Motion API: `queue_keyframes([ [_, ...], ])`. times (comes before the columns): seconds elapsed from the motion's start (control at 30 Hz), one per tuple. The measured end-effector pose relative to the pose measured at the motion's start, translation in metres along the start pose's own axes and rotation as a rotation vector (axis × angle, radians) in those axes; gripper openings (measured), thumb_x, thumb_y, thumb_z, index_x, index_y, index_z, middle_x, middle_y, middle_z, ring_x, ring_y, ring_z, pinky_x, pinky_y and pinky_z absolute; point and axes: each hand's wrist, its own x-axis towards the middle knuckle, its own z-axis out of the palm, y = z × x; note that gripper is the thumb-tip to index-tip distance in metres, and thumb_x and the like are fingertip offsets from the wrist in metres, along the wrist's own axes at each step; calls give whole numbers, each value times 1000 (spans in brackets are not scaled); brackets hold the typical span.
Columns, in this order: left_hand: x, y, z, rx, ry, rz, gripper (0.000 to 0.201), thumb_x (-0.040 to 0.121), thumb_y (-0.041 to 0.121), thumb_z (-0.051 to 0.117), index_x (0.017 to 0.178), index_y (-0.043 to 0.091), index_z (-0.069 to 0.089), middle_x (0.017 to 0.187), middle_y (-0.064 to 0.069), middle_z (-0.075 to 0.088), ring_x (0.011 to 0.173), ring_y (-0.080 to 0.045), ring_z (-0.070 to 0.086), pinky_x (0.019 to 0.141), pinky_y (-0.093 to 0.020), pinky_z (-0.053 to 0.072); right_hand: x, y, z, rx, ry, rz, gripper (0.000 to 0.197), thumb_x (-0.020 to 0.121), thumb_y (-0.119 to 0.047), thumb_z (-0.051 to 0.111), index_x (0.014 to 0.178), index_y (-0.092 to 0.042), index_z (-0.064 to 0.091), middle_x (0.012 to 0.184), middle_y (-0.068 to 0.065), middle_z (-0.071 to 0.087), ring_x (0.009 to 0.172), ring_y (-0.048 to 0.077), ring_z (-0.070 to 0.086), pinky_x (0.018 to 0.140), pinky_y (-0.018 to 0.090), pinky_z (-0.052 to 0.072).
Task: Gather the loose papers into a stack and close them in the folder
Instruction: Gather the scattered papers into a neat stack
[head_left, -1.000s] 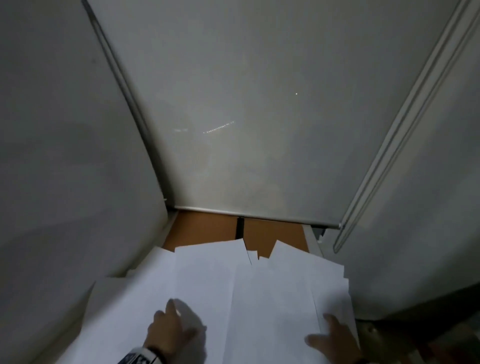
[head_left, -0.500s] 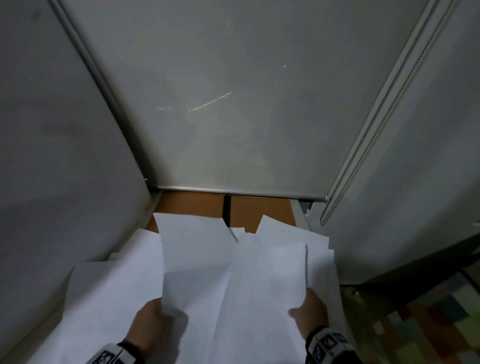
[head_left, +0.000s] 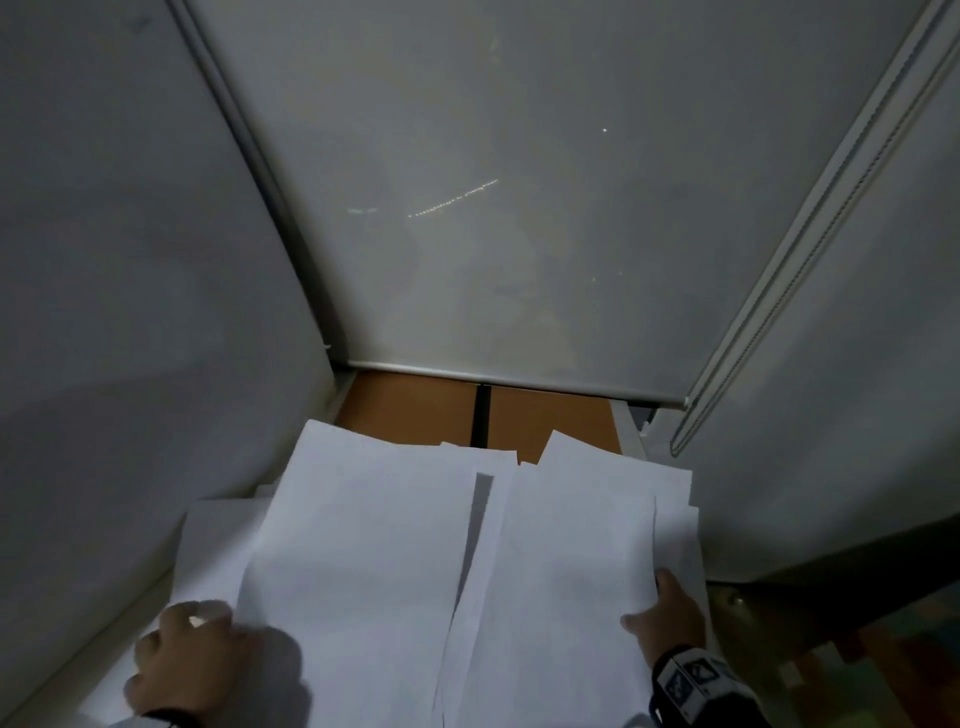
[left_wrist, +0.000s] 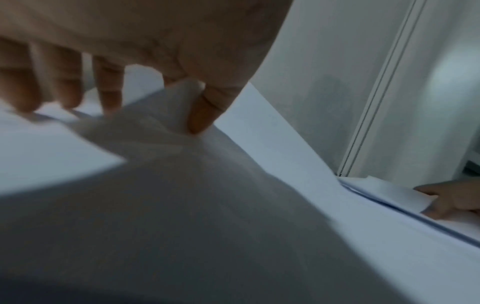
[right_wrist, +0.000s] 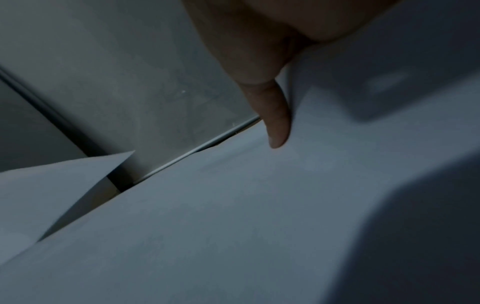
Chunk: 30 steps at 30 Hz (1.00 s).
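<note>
Left hand (head_left: 187, 660) pinching left sheet (head_left: 363, 545). Right hand (head_left: 670, 616) gripping right-side papers (head_left: 571, 561). Brown folder (head_left: 410, 410) beneath, lying open.

The loose papers (head_left: 363, 545) lie overlapped and fanned across the desk, covering the near part of the folder (head_left: 415, 410), which lies behind them against the back panel (head_left: 467, 208). The left hand (head_left: 192, 660) is at the papers' near left, the right hand (head_left: 670, 618) at their near right edge, seemingly with a thumb on top. Side panels (head_left: 130, 260) stand left and right
</note>
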Motion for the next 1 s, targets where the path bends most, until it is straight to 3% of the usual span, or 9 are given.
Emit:
queue_keyframes([
  [0.17, -90, 84, -147, -99, -237, 35, 8, 79, 35, 61, 75, 28, 62, 116, -12, 42, 109, -37, 46, 98, -39, 38, 0, 5, -2, 93, 15, -66, 47, 65, 9, 65, 109, -3, 53, 108, 20, 63, 93, 32, 59, 80, 32, 46],
  [0.3, -90, 85, -143, -323, -203, 69, 30, 78, 27, 63, 52, 22, 48, 80, -13, 55, 85, -36, 59, 69, -33, 40, -2, 9, -4, 223, 31, -166, 53, 65, 12, 57, 111, -13, 52, 111, 17, 63, 94, 31, 59, 82, 33, 46],
  [0.4, -92, 89, -154, -360, -136, 122, 13, 78, 11, 64, 73, 17, 54, 75, -13, 62, 79, -33, 60, 65, -33, 37, -1, 7, -10, 294, 59, -268, 70, 67, 17, 54, 113, -35, 46, 125, 7, 55, 107, 27, 53, 87, 26, 44],
  [0.5, -84, 83, -161, -511, -43, 158, 65, 66, -12, 69, 123, 9, 49, 82, -20, 62, 80, -40, 64, 66, -38, 39, -3, 4, -19, 387, 78, -302, 95, 70, 22, 53, 133, -44, 28, 130, -6, 41, 105, 19, 49, 70, -1, 41],
  [0.63, -64, 68, -187, -610, 67, 316, 66, 74, -3, 70, 134, 12, 48, 95, -13, 63, 80, -28, 60, 73, -36, 45, -9, -1, -30, 503, 104, -275, 83, 77, 15, 57, 143, -24, 25, 109, 7, 56, 88, 23, 55, 70, 16, 46],
  [0.7, -55, 60, -212, -635, 79, 331, 25, 75, 26, 73, 99, 22, 65, 84, -14, 72, 72, -28, 67, 60, -28, 52, -8, -5, -35, 559, 41, -283, 58, 76, 17, 56, 129, -6, 47, 105, 15, 63, 86, 26, 57, 56, 4, 46],
  [0.77, -47, 60, -237, -702, 38, 299, 29, 74, 41, 73, 80, 14, 62, 68, -11, 71, 64, -29, 66, 52, -29, 52, -13, -16, -38, 583, 41, -313, 38, 75, 18, 56, 108, 0, 59, 94, 18, 65, 85, 27, 58, 51, 3, 45],
  [0.9, -65, 114, -261, -917, -128, 366, 19, 79, -5, 64, 70, 11, 66, 55, 1, 70, 47, -9, 64, 50, -18, 54, -26, -43, -39, 593, -49, -376, 29, 73, 14, 59, 76, -14, 63, 64, -7, 69, 69, 14, 64, 54, 16, 47],
  [1.0, -74, 155, -227, -873, -246, 413, 24, 81, -10, 60, 69, 10, 66, 64, 1, 69, 57, -6, 65, 50, -9, 50, -42, -66, -33, 606, -215, -433, 28, 75, 10, 62, 69, -17, 63, 57, -16, 70, 55, -3, 62, 51, 7, 47],
])
